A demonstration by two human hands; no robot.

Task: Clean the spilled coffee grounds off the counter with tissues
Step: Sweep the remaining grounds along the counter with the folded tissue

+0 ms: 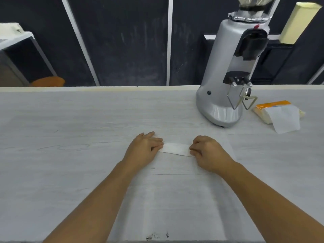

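A pale, wood-grained tabletop [70, 155] runs across the whole view. Near its middle a folded white tissue [176, 149] lies flat on the surface. At the back right stands a silver coffee grinder [228, 76], its round base on the tabletop. Just right of the grinder lies an orange pack of tissues [273, 104], with one white sheet [284, 121] trailing out of it onto the surface. A few dark coffee grounds [153, 236] lie at the near edge
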